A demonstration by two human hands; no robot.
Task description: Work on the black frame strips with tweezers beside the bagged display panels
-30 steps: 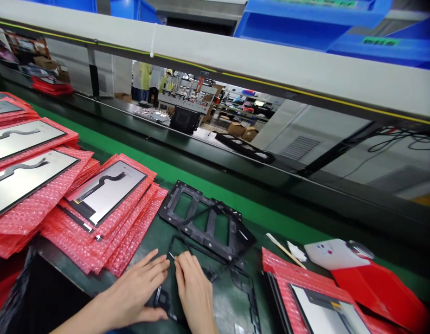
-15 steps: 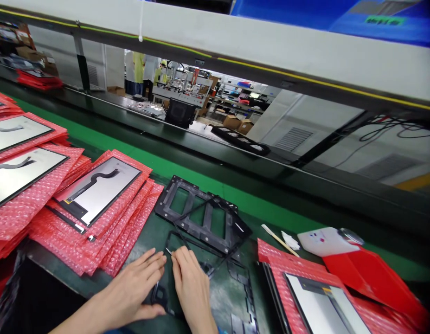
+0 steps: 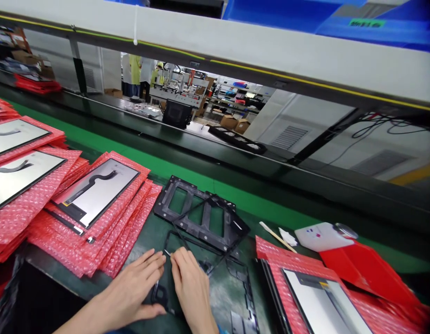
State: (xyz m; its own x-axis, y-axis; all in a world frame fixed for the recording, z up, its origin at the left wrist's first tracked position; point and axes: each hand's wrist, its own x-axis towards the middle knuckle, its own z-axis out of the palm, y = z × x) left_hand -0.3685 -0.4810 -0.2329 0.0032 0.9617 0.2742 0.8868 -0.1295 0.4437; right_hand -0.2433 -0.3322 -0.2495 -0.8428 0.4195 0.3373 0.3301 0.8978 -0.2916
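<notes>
My left hand lies flat on the green bench with fingers stretched, its thumb resting on the near corner of a thin black plastic frame. My right hand rests on the same frame beside it, fingertips pinched on a small pale sliver at the frame's edge. Just beyond both hands sits a stack of thicker black frames.
Piles of red bubble-wrap bags topped with grey display panels fill the left side. Another panel in red wrap lies at right, beside a white bottle, a wooden stick and a red tray. A green conveyor belt runs behind.
The view has shifted slightly, so everything sits a little lower and to the left. Both hands stay on the black frame in nearly the same pose.
</notes>
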